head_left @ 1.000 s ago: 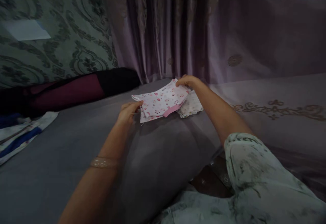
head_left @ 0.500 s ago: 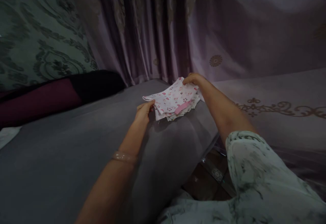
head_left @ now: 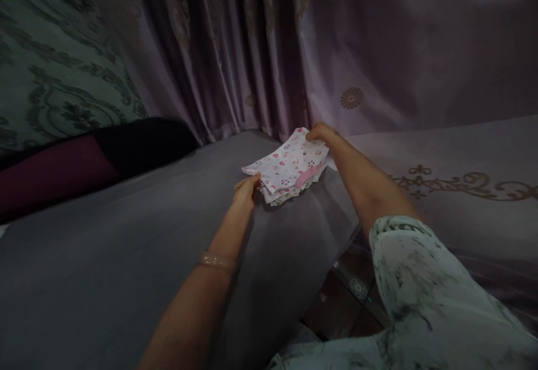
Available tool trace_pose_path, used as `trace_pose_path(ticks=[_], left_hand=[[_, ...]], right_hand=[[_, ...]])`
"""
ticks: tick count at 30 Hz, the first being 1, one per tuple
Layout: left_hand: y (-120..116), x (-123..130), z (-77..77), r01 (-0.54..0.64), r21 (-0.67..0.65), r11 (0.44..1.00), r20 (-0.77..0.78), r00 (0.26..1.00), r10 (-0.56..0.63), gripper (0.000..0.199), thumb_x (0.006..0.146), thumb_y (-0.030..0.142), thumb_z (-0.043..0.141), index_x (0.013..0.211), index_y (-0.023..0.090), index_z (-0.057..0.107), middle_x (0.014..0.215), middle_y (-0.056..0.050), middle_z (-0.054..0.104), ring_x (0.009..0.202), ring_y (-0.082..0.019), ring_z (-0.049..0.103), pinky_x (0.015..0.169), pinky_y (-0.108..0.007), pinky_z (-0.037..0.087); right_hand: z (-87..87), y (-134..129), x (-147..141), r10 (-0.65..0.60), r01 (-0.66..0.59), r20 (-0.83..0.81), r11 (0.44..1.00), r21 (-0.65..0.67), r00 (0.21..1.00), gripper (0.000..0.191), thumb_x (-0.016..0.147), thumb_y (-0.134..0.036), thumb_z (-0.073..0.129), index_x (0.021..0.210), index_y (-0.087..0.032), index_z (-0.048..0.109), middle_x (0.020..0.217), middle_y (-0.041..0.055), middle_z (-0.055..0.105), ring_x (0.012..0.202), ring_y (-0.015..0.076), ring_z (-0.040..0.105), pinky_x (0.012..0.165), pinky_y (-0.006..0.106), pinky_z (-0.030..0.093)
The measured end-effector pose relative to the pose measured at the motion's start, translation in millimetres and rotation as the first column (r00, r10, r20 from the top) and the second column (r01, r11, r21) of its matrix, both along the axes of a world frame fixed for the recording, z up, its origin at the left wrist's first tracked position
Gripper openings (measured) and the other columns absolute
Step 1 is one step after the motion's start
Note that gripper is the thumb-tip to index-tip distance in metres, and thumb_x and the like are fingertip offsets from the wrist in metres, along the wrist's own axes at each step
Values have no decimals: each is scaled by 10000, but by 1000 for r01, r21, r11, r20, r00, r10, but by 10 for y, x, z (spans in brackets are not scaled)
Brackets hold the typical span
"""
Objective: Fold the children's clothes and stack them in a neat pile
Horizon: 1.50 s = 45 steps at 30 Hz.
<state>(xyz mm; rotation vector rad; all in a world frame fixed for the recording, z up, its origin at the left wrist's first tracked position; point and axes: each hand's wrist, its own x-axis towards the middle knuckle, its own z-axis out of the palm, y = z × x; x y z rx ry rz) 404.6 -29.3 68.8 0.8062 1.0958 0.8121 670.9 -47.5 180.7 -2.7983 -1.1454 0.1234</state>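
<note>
A folded white cloth with a pink and red print (head_left: 290, 162) and a pink strip along its near edge lies over other folded, pale patterned cloth (head_left: 281, 197). My left hand (head_left: 247, 186) pinches its near left corner, thumb on top and fingers underneath. At the far right corner my right hand (head_left: 321, 133) grips the same cloth, its fingertips partly hidden. The stack rests at the far end of a grey padded surface (head_left: 168, 235).
A maroon and black cushion-like roll (head_left: 101, 157) lies along the back left, against green patterned wallpaper (head_left: 75, 95). Purple curtains (head_left: 260, 50) hang behind the stack. Right of it is pale fabric with a brown scroll motif (head_left: 424, 182). Dark floor tiles (head_left: 344, 297) show below the near edge.
My left hand and the cloth's left corner have shifted slightly right and nearer. The printed cloth now covers the lower cloth more evenly. My right hand stays at its corner. The view has turned slightly.
</note>
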Motion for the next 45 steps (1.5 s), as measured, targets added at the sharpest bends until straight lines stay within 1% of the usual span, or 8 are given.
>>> trace_pose_path(ticks=[5, 11, 21, 26, 32, 36, 41, 45], left_hand=[[19, -56, -186, 10, 116, 993, -91, 996, 0, 191, 686, 180, 763, 557, 137, 629, 517, 5, 567, 436, -65, 455, 467, -207, 360], [18, -96, -287, 78, 211, 974, -156, 987, -45, 200, 677, 231, 771, 584, 130, 625, 511, 3, 552, 443, -72, 444, 474, -216, 354], [-113, -98, -359, 190, 244, 951, -221, 966, -136, 217, 604, 236, 799, 598, 154, 598, 506, 16, 546, 460, -96, 465, 482, -232, 344], [-123, -128, -359, 262, 237, 936, -327, 928, -177, 275, 626, 290, 787, 553, 176, 547, 451, 34, 489, 450, -97, 437, 470, -232, 334], [-105, -165, -321, 343, 216, 914, -378, 893, -245, 313, 647, 356, 788, 556, 167, 555, 484, 4, 540, 441, -92, 428, 454, -237, 322], [-59, -173, -311, 421, 127, 898, -358, 864, -354, 433, 669, 501, 768, 528, 168, 529, 425, -8, 521, 384, -73, 364, 405, -221, 243], [-30, -192, -306, 589, -64, 805, -274, 766, -582, 651, 630, 751, 663, 410, 183, 433, 324, 28, 367, 321, -40, 213, 386, -212, 101], [-43, -281, -269, 688, -57, 723, -347, 666, -661, 619, 538, 756, 720, 443, 168, 553, 333, -1, 427, 312, -55, 259, 389, -215, 115]], right_hand=[[-258, -12, 34, -53, 56, 44, 996, -67, 998, 353, 833, -170, 619, 1175, -91, 650, 1143, 175, 657, 1093, 269, 603, 884, 355, 470], [-565, -78, 48, -41, 44, 161, 999, -10, 986, 402, 910, -269, 528, 1263, -91, 603, 1294, 205, 587, 1234, 309, 512, 1001, 410, 381], [-956, -249, -90, 8, -45, 360, 995, 92, 933, 355, 915, -227, 438, 1159, -82, 651, 1250, 207, 587, 1159, 304, 503, 949, 391, 342], [-1104, -264, -73, -44, 1, 333, 992, 127, 942, 364, 895, -197, 426, 1163, -61, 633, 1243, 221, 587, 1152, 308, 507, 928, 395, 348], [-1158, -278, -60, -75, 22, 299, 984, 176, 951, 367, 894, -172, 407, 1178, -60, 612, 1229, 219, 605, 1159, 312, 526, 943, 401, 362], [-1111, -273, -53, -81, 60, 233, 994, 94, 969, 404, 931, -213, 383, 1244, -59, 588, 1261, 215, 602, 1202, 307, 528, 978, 404, 364], [-1023, -275, 3, -51, 59, 105, 995, -78, 993, 486, 1008, -354, 266, 1249, -140, 630, 1247, 180, 635, 1183, 282, 578, 954, 393, 410], [-976, -293, -7, -8, 21, 109, 993, -117, 994, 428, 990, -354, 341, 1251, -191, 638, 1247, 162, 642, 1168, 276, 589, 917, 380, 442]])
